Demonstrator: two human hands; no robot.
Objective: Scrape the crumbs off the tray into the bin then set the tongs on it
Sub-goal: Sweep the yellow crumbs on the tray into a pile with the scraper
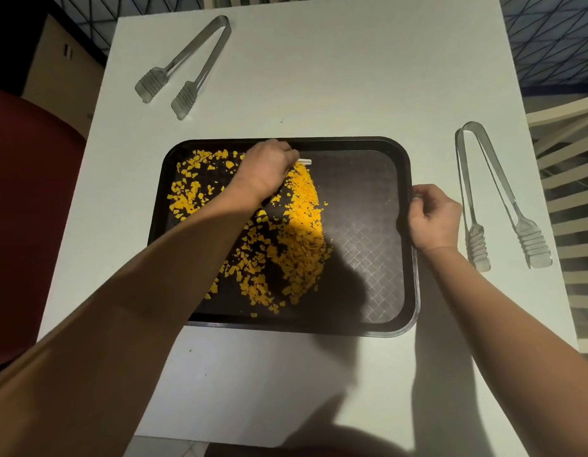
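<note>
Black rectangular plastic tray point(368, 245) on white table point(319, 77), yellow crumbs point(299, 232) heaped mid-tray, left hand point(264, 169) pinching a small white scraper point(305, 160) (mostly hidden), right hand point(432, 219) gripping tray's right rim, clear plastic tongs point(497, 199) beside it.

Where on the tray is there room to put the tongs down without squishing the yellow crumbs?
The right part of the tray, between the crumbs and the rim the right hand holds, is bare. The left and middle are crowded with crumbs and the left hand.
</note>
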